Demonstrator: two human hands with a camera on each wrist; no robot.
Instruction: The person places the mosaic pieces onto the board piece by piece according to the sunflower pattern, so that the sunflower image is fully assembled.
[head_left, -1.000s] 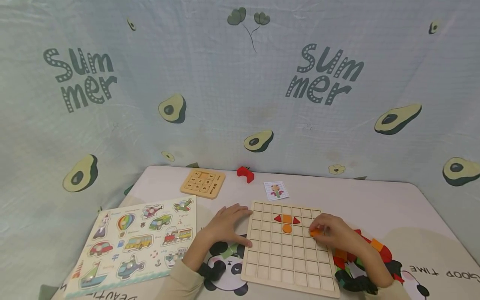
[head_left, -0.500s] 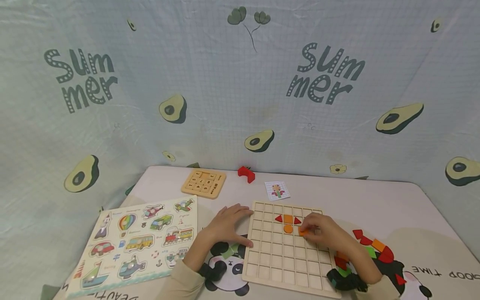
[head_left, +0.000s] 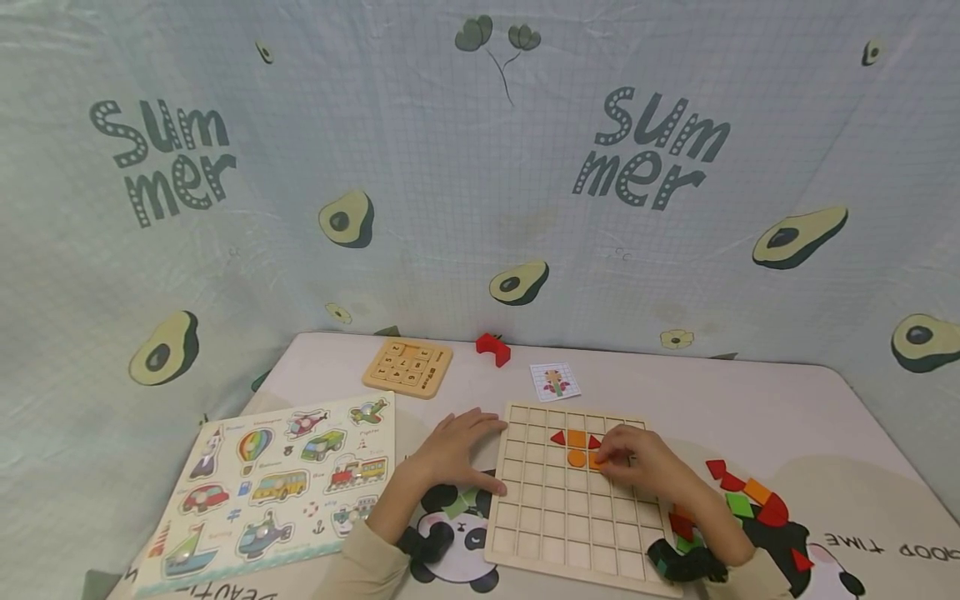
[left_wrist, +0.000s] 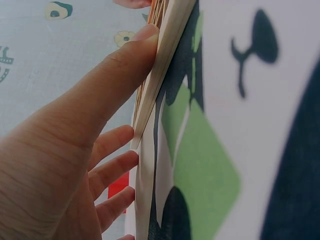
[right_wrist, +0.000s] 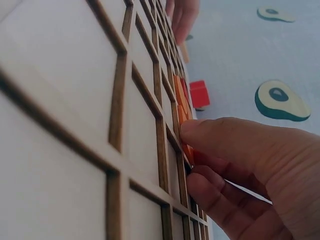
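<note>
A wooden grid board [head_left: 540, 521] lies on the table. My left hand [head_left: 450, 454] rests against its left edge, thumb and fingers spread, the thumb [left_wrist: 127, 62] touching the rim in the left wrist view. My right hand [head_left: 645, 457] pinches an orange tile [head_left: 597, 461] at the cell right of an orange round tile [head_left: 576, 458]; the tile's shape is mostly hidden by the fingers. Above the round tile sits an orange square tile [head_left: 576, 438], between red triangle tiles, the left one [head_left: 558, 437] in full view. In the right wrist view the thumb [right_wrist: 220, 137] presses on the orange tile.
Loose red, orange and green tiles [head_left: 738, 505] lie right of the board, partly behind the right forearm. Behind the board are a pattern card [head_left: 555, 382], red pieces [head_left: 492, 349] and a number puzzle [head_left: 407, 367]. A vehicle picture puzzle [head_left: 262, 492] lies at left.
My right hand has moved left across the board with the orange tile, from near the right edge to the cell beside the round tile. My left hand has stayed at the board's edge.
</note>
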